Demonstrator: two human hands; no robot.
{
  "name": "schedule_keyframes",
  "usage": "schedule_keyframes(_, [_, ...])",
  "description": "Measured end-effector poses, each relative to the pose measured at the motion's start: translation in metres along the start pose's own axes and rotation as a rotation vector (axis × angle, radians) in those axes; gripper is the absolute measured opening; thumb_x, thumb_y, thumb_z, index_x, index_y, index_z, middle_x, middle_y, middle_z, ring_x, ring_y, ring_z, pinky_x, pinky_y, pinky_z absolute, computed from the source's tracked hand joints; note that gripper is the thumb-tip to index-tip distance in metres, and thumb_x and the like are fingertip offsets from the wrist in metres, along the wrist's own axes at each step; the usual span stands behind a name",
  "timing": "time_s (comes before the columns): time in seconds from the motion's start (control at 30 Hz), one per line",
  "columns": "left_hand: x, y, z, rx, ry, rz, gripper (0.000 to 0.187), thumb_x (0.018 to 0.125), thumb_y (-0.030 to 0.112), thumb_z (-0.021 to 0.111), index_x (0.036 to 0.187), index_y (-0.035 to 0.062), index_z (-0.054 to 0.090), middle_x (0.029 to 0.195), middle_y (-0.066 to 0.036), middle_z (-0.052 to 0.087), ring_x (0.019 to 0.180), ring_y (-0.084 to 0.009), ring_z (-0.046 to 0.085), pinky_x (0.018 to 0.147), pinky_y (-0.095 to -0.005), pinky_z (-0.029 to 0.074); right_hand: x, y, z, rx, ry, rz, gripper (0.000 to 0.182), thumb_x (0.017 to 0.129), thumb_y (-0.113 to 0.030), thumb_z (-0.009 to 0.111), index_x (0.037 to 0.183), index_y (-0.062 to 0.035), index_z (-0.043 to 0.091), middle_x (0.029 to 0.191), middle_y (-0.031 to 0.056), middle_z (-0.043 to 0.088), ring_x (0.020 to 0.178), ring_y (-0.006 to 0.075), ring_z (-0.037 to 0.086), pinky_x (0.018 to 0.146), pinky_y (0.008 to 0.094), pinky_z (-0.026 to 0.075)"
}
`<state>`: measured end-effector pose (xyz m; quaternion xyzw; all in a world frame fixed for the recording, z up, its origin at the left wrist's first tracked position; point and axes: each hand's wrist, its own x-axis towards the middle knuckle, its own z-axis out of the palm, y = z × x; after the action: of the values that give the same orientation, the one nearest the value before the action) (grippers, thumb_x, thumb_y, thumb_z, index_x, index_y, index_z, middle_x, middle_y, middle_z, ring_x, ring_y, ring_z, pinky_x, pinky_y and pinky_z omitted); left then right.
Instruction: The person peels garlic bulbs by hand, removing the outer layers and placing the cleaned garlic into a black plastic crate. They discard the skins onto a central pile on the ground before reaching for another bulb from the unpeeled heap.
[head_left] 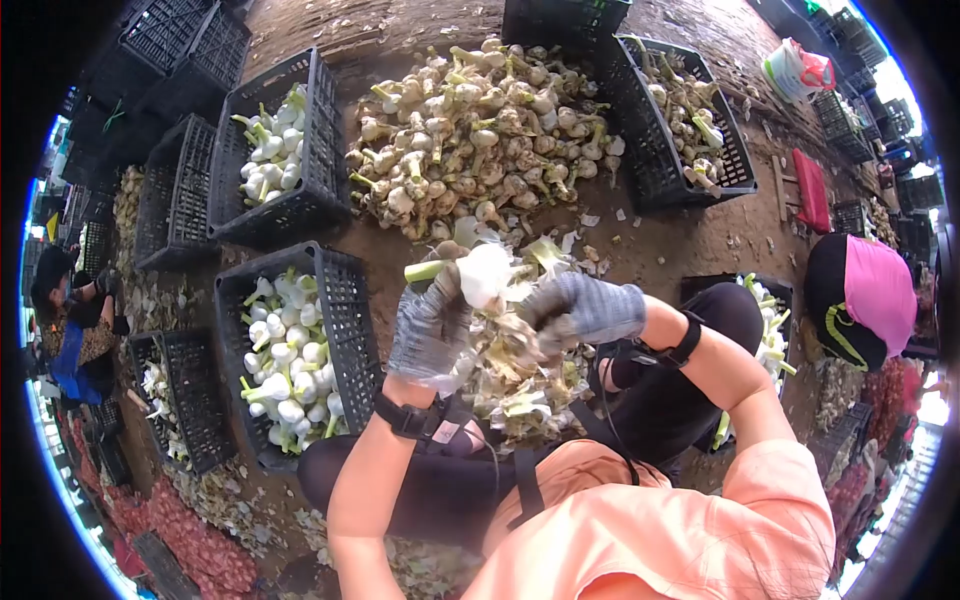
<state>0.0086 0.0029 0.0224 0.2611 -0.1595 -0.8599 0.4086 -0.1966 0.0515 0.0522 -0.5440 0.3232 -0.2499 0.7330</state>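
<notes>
My left hand, in a grey knitted glove, is closed around a garlic bulb just below its green stem. The bulb is white and mostly bare, with papery skin hanging on its right side. Close by on the right, my right hand wears a matching glove, its fingers curled beside the loose skin. Some blur there hides what those fingers hold. Beneath both hands lies a heap of peeled garlic skins, between my legs.
Unpeeled garlic forms a large pile ahead. Black crates of cleaned bulbs stand at the left, one near and one farther. Another crate sits at the back right. A person works at far left; a pink-and-black bundle is at right.
</notes>
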Motion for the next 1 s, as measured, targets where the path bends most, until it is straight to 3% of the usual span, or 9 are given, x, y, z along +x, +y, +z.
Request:
schedule_keyframes(0.03, [0.005, -0.002, -0.014, -0.053, 0.003, -0.036, 0.033, 0.083, 0.014, 0.060, 0.114, 0.0056, 0.051, 0.111, -0.011, 0.057, 0.101, -0.0229, 0.058, 0.079, -0.0335, 0.054, -0.003, 0.004, -0.001, 0.301, -0.069, -0.111, 0.027, 0.083, -0.020, 0.063, 0.102, 0.0001, 0.060, 0.083, 0.0024, 0.062, 0.077, 0.0089, 0.058, 0.067, 0.0248, 0.049])
schedule_keyframes(0.13, [0.008, -0.002, -0.019, -0.219, 0.256, -0.092, 0.029, 0.083, 0.012, 0.060, 0.111, 0.0048, 0.054, 0.109, -0.012, 0.058, 0.100, -0.0223, 0.058, 0.078, -0.0327, 0.055, -0.004, -0.002, -0.017, 0.336, -0.024, -0.201, 0.033, 0.085, -0.025, 0.061, 0.102, 0.0021, 0.058, 0.085, 0.0035, 0.062, 0.080, 0.0095, 0.058, 0.069, 0.0238, 0.049])
schedule_keyframes(0.2, [0.011, -0.002, -0.024, -0.228, 0.289, -0.108, 0.027, 0.083, 0.013, 0.060, 0.108, 0.0035, 0.055, 0.105, -0.011, 0.059, 0.095, -0.0204, 0.059, 0.075, -0.0296, 0.056, -0.001, 0.003, -0.022, -0.189, 0.215, 0.106, 0.042, 0.084, -0.034, 0.060, 0.107, 0.0010, 0.056, 0.088, 0.0090, 0.063, 0.084, 0.0154, 0.060, 0.069, 0.0275, 0.049])
schedule_keyframes(0.27, [0.013, -0.001, -0.027, -0.256, 0.358, -0.141, 0.024, 0.083, 0.014, 0.061, 0.103, 0.0010, 0.057, 0.096, -0.011, 0.061, 0.084, -0.0167, 0.062, 0.069, -0.0234, 0.057, 0.012, 0.014, -0.013, -1.108, 0.459, -0.111, 0.037, 0.084, -0.031, 0.060, 0.106, -0.0006, 0.057, 0.090, 0.0136, 0.062, 0.083, 0.0229, 0.061, 0.070, 0.0307, 0.049])
schedule_keyframes(0.4, [0.014, -0.003, -0.020, -0.222, 0.465, -0.142, 0.025, 0.082, 0.015, 0.062, 0.102, 0.0011, 0.058, 0.094, -0.009, 0.062, 0.084, -0.0160, 0.062, 0.069, -0.0220, 0.057, 0.026, 0.000, 0.016, -0.643, 0.731, 0.202, 0.048, 0.074, -0.038, 0.069, 0.102, -0.0015, 0.055, 0.091, 0.0155, 0.058, 0.083, 0.0313, 0.060, 0.072, 0.0350, 0.048])
schedule_keyframes(0.47, [0.017, -0.016, -0.026, -0.167, 0.526, -0.111, 0.022, 0.083, 0.015, 0.063, 0.099, 0.0021, 0.059, 0.092, -0.006, 0.061, 0.083, -0.0138, 0.061, 0.065, -0.0220, 0.055, 0.034, 0.007, 0.022, -0.804, 0.750, -0.065, 0.055, 0.066, -0.039, 0.074, 0.101, -0.0017, 0.053, 0.085, 0.0153, 0.058, 0.077, 0.0283, 0.060, 0.066, 0.0362, 0.047])
schedule_keyframes(0.63, [0.009, -0.028, -0.034, 0.204, 0.393, -0.005, 0.020, 0.084, 0.018, 0.061, 0.098, 0.0036, 0.059, 0.089, -0.006, 0.062, 0.076, -0.0156, 0.062, 0.061, -0.0260, 0.055, 0.035, 0.010, -0.002, -0.456, 0.666, -0.101, 0.030, 0.074, -0.010, 0.070, 0.096, -0.0023, 0.051, 0.079, 0.0061, 0.057, 0.073, 0.0120, 0.054, 0.068, 0.0265, 0.047])
schedule_keyframes(0.73, [0.007, -0.022, -0.026, 0.233, 0.380, -0.026, 0.021, 0.084, 0.019, 0.061, 0.097, 0.0030, 0.059, 0.087, -0.006, 0.062, 0.072, -0.0161, 0.063, 0.060, -0.0254, 0.055, 0.033, 0.034, -0.027, -0.622, 0.765, -0.063, 0.023, 0.075, -0.003, 0.066, 0.094, -0.0016, 0.053, 0.077, 0.0039, 0.058, 0.071, 0.0100, 0.054, 0.067, 0.0256, 0.047])
schedule_keyframes(1.0, [0.027, 0.004, -0.048, -0.269, 0.691, -0.060, 0.019, 0.082, 0.018, 0.063, 0.092, 0.0032, 0.058, 0.089, -0.009, 0.060, 0.079, -0.0178, 0.060, 0.063, -0.0268, 0.057, 0.039, 0.055, -0.021, -0.508, 0.575, 0.355, 0.012, 0.082, -0.003, 0.053, 0.094, -0.0034, 0.057, 0.075, 0.0036, 0.059, 0.069, 0.0123, 0.057, 0.062, 0.0283, 0.049])
